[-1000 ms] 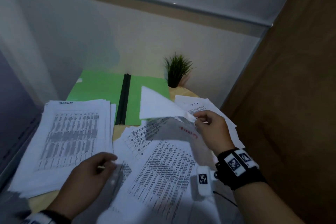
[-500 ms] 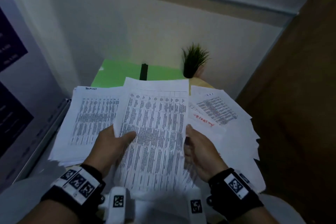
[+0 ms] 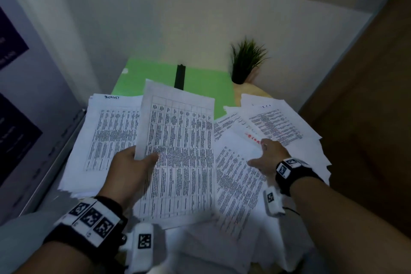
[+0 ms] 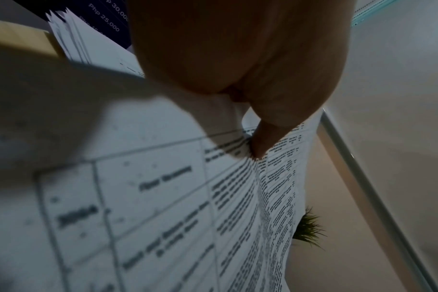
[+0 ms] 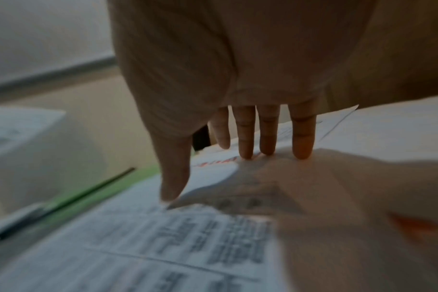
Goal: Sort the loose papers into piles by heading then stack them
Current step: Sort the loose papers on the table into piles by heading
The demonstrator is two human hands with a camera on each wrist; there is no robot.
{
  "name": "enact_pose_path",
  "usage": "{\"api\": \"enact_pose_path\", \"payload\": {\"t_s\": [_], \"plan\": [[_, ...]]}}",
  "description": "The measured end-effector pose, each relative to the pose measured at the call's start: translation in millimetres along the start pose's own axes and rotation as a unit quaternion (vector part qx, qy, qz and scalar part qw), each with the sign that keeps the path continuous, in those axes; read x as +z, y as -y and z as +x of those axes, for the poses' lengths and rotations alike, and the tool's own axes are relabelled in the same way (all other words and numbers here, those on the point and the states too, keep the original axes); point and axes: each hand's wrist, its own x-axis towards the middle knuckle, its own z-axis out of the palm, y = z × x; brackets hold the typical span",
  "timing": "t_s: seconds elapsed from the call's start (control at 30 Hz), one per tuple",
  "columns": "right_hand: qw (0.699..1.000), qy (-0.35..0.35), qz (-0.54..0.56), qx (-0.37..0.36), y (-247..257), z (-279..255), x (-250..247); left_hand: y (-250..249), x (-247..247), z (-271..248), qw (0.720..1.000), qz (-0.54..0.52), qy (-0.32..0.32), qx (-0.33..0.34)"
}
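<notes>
Papers are the concern: your left hand (image 3: 131, 163) pinches one gridded sheet (image 3: 178, 151) at its left edge only, thumb (image 4: 268, 138) on the printed face and the other fingers hidden behind it, so the sheet stands raised over the table with its lower part unsupported. Judged from that single-edge hold, the sheet could sag, fold, or slip out if you swing it quickly toward the pile on the left (image 3: 104, 131), which bears a handwritten heading and lies just beside it. Your right hand (image 3: 266, 158) holds nothing; its fingers (image 5: 245, 136) are straight and spread, tips pressing the unsorted spread (image 3: 242, 176), near a page with red writing (image 3: 252, 138). That spread is fanned and overlapping, reaching the table's right edge; a push or drag from this flat hand could, in my assessment, slide loose pages off that side or mix headings. Outward, both wrists carry marked black bands, and both forearms reach forward over the near edge. A green folder (image 3: 200, 87) and small potted plant (image 3: 244, 62) sit behind.
</notes>
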Motion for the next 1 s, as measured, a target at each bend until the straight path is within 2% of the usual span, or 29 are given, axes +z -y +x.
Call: {"api": "enact_pose_path", "payload": {"t_s": [0.03,0.17,0.23,0.3,0.37,0.43,0.5,0.57,0.67,0.73,0.87,0.93,1.0], "plan": [[1.000,0.010,-0.026,0.007,-2.6,3.8,0.2,-0.3,-0.5,0.1,1.000,0.000,0.002,0.000],[0.999,0.033,-0.019,0.018,-2.1,4.6,-1.5,-3.1,-2.4,1.4,1.000,-0.003,0.005,0.011],[0.999,0.014,-0.018,0.030,-5.1,-1.1,0.1,-3.7,-2.2,1.1,1.000,-0.005,0.008,0.017],[0.997,-0.008,0.058,0.055,-13.7,-5.3,3.5,-6.3,-1.1,-2.5,1.000,-0.017,0.017,0.016],[0.987,-0.045,0.150,0.046,-18.9,-15.7,2.0,-6.0,-0.9,-4.7,0.999,-0.016,0.029,0.020],[0.967,-0.103,0.234,0.017,-16.9,-33.3,-6.6,-7.7,-0.6,-8.3,0.999,-0.010,0.048,0.017],[0.931,-0.154,0.327,-0.044,-9.3,-61.0,-18.4,-8.7,0.5,-12.0,0.995,-0.006,0.096,0.006],[0.895,-0.175,0.398,-0.095,-5.0,-91.1,-27.0,-13.1,3.7,-17.5,0.990,0.018,0.142,0.001],[0.865,-0.131,0.455,-0.165,-1.9,-135.4,-37.2,-20.3,8.4,-27.9,0.978,0.051,0.201,0.025],[0.854,-0.064,0.463,-0.228,-1.9,-157.6,-40.5,-24.0,10.6,-34.1,0.972,0.050,0.227,0.043],[0.835,0.019,0.462,-0.299,-5.6,-172.4,-45.9,-26.2,10.4,-44.1,0.949,0.085,0.273,0.136],[0.826,0.042,0.467,-0.313,-8.6,-169.4,-46.1,-25.8,13.7,-48.8,0.942,0.099,0.280,0.157],[0.815,0.068,0.500,-0.286,-6.6,-164.5,-48.7,-25.6,17.2,-51.8,0.945,0.086,0.281,0.142]]}}
